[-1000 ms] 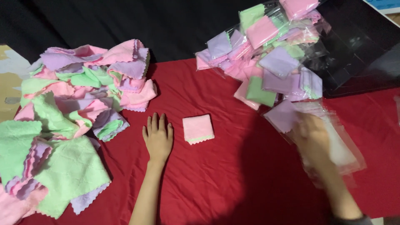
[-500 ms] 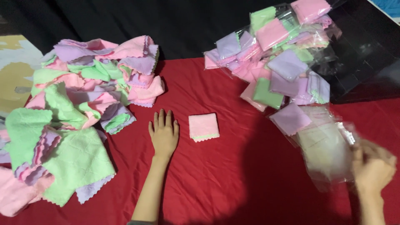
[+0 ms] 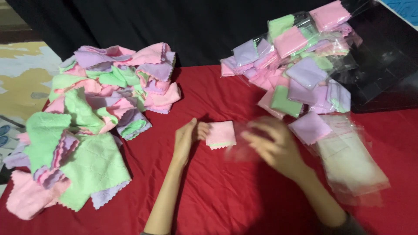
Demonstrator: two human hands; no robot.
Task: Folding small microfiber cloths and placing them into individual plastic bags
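Red cloth covers the tabletop [image 3: 209, 204], black backdrop behind it.

Left side: big loose heap of cloths [image 3: 91, 122] in pink, green and lilac, unpacked, scalloped edges, some spilling toward the near edge.

Top right: pile of bagged cloths [image 3: 300, 65], each a folded square in a clear sleeve, same three colours, leaning against a dark box [image 3: 383, 65]. No label readable on any of them.

Right, near edge: stack of empty clear bags [image 3: 352, 161], flat, rectangular, slightly milky.

Centre: folded pink cloth [image 3: 220, 134], small square with a green edge showing at the bottom, lying flat on the red.

Changes vs a second ago:
- left hand [image 3: 186, 138] was flat on the tabletop, apart from the pink square; now turned on edge, fingers touching the square's left side. Not gripping it as far as I can see, fingers loosely curved.
- right hand [image 3: 274, 146] was over at the bag stack, then lifted with a clear bag; now it's come in just right of the square. Motion-blurred. Looks like a clear bag [image 3: 241, 150] hangs from it, fingers part-closed, but I can't tell the grip for sure.

Read: bag and cloth are now side by side, both hands on the same spot.
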